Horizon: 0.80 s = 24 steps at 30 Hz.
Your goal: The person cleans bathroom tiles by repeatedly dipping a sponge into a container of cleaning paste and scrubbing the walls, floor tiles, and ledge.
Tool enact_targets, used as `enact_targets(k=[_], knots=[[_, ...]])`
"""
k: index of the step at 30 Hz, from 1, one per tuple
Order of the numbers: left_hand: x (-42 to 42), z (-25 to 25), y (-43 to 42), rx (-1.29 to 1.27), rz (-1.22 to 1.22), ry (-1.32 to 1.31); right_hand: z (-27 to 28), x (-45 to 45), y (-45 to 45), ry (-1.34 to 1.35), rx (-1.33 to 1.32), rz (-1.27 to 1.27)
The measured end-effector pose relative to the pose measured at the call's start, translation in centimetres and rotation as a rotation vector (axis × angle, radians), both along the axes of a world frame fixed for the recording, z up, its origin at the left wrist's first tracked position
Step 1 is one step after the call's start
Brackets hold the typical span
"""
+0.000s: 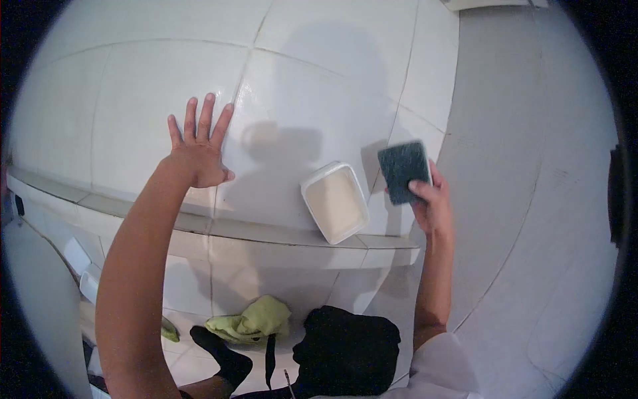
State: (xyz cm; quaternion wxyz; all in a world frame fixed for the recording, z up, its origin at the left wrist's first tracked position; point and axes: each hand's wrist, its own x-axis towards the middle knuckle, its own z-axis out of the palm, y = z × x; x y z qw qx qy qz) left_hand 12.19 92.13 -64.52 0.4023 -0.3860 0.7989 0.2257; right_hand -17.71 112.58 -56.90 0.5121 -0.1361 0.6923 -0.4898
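With its fingers spread, my left hand (199, 147) lies flat on the white tiled surface (166, 73). My right hand (433, 198) grips a scouring sponge (403, 170), its dark green scrubbing side turned up and my thumb pressed on it. The sponge is held over the right part of the tiles; whether it touches them I cannot tell. Between my hands stands a white rectangular tub (335, 203) holding a cream-coloured liquid or paste, close to the front edge of the tiles.
A raised tiled lip (266, 241) runs along the front. Below it lie a yellow-green cloth (256, 319) and my foot in a black sock (226, 356). Black fabric (349, 352) covers my lap. A grey wall or floor surface (525, 166) borders the tiles on the right.
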Motion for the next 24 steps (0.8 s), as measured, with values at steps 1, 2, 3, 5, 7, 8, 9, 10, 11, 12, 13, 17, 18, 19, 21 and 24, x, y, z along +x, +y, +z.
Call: enact_targets(k=[1, 2, 3, 5, 7, 8, 9, 10, 11, 12, 13, 17, 18, 19, 21, 24], knots=[[-0.1, 0.1, 0.0, -0.003, 0.004, -0.015, -0.2, 0.6, 1.7, -0.006, 0.005, -0.008], [-0.2, 0.1, 0.0, -0.003, 0.011, -0.028, -0.3, 1.2, 3.1, 0.177, 0.055, -0.011], [-0.2, -0.1, 0.1, -0.011, 0.008, -0.034, -0.5, 1.7, 4.1, 0.359, 0.103, -0.014], [-0.1, -0.1, 0.1, -0.019, -0.002, -0.043, -0.5, 3.2, 5.0, 0.468, 0.080, -0.032], [-0.2, -0.2, 0.4, -0.055, 0.003, -0.055, -0.3, 4.7, 5.6, 0.573, 0.057, -0.056], [-0.1, -0.4, 0.5, -0.050, -0.011, -0.059, -0.1, 5.2, 5.8, 0.629, 0.055, -0.030], [0.1, -0.6, 0.5, -0.064, 0.004, -0.037, 0.4, 5.6, 6.1, 0.690, 0.050, -0.004], [0.1, -0.7, 0.6, -0.075, 0.021, -0.015, 0.9, 5.6, 6.5, 0.690, 0.058, -0.014], [-0.1, -0.6, 0.6, -0.085, 0.019, -0.029, 1.6, 5.6, 6.8, 0.726, 0.086, 0.093], [-0.3, -0.2, 0.7, -0.083, 0.017, -0.028, 2.3, 5.5, 7.0, 0.761, 0.112, 0.205], [-0.6, 0.4, 0.6, -0.075, 0.014, -0.054, 3.1, 5.3, 6.7, 0.738, 0.159, 0.274], [-0.4, 0.5, 0.8, -0.080, 0.014, -0.052, 4.4, 6.0, 4.7, 0.664, 0.374, 0.300], [-0.4, 0.5, 0.8, -0.083, 0.014, -0.050, 3.9, 6.2, 4.2, 0.667, 0.372, 0.298], [-0.4, 0.4, 0.8, -0.085, 0.013, -0.047, 3.4, 6.3, 3.6, 0.758, 0.298, 0.245], [-0.3, 0.5, 0.8, -0.088, 0.016, -0.048, 2.7, 6.2, 2.3, 0.889, 0.192, 0.214], [0.0, 0.0, 0.9, -0.097, 0.002, -0.068, 2.2, 6.3, 0.0, 0.864, 0.086, 0.276]])
